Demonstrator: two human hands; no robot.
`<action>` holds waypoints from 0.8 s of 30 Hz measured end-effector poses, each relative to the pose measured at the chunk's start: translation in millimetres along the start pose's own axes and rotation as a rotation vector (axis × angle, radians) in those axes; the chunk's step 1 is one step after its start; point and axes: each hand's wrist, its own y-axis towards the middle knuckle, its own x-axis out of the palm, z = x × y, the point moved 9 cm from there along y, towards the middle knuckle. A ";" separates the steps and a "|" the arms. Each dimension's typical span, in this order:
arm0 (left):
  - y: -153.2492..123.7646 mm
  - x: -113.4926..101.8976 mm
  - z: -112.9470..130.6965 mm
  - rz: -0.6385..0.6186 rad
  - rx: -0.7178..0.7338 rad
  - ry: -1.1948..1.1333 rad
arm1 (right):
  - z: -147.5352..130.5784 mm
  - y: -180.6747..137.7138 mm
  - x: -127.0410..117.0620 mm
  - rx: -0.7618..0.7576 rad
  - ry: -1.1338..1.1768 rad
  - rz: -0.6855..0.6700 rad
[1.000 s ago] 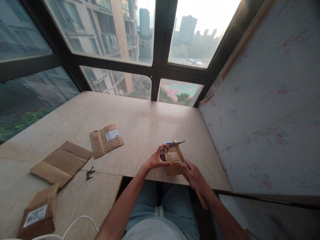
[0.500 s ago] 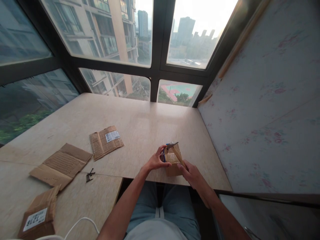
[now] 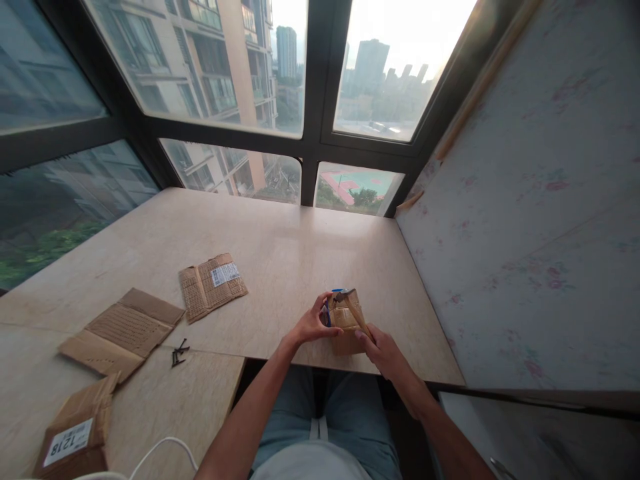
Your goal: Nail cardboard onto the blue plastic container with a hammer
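Observation:
Near the front edge of the table stands a small cardboard box (image 3: 346, 344) with tape on its top. My left hand (image 3: 316, 325) grips the box's left side, thumb in front and fingers toward the back. Something blue shows beside those fingers; I cannot make out what it is. My right hand (image 3: 379, 344) is closed around the wooden handle of a hammer (image 3: 357, 313). The dark hammer head lies over the far part of the box top, close to my left fingertips, and what is under it is hidden.
To the left lie a flattened cardboard piece with a label (image 3: 213, 287), a larger unfolded cardboard sheet (image 3: 123, 332) and a pile of several dark screws or nails (image 3: 179, 353). A labelled carton (image 3: 75, 430) and a white cable (image 3: 167, 440) are at the lower left. A patterned wall (image 3: 530, 267) rises on the right.
The hammer head has come down and tipped toward the box top. My left hand and the box have stayed almost where they were.

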 end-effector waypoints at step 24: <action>-1.1 -1.3 -2.7 0.017 -0.045 -0.019 | -42.9 93.1 -10.7 -0.115 -0.035 0.171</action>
